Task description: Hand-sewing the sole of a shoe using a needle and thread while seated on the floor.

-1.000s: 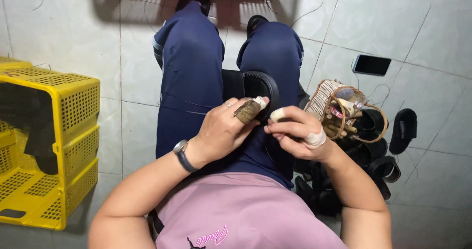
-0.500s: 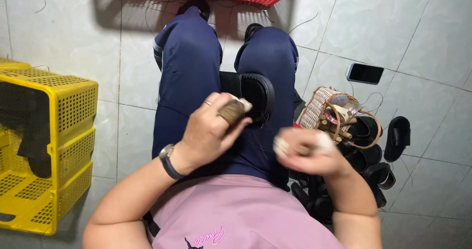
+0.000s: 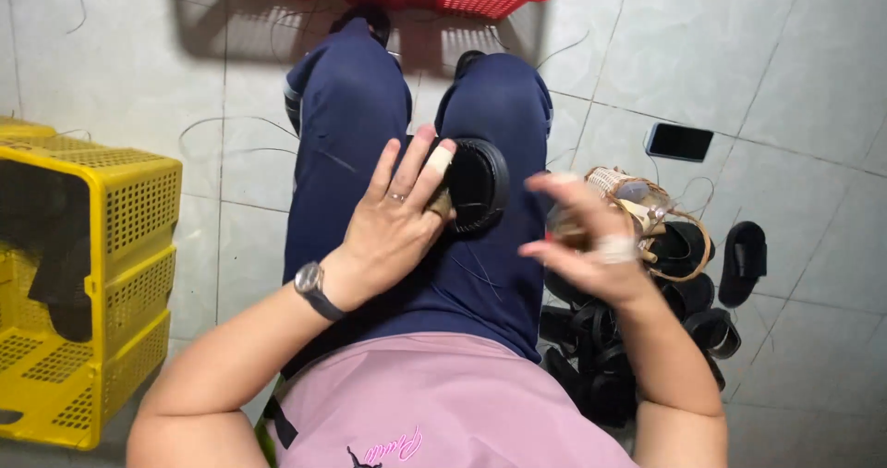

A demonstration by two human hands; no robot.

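- While resting on the lap, the black round padded disc looks light, soft; grip its rim
- Left hand spread, touching its nine-o'clock edge
- Right hand blurred, loosely open, at three o'clock

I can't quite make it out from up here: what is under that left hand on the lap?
The left hand rests on a round black disc lying between the knees on the dark blue trousers. A small brownish piece peeks out under the fingers; the rest of it is covered.
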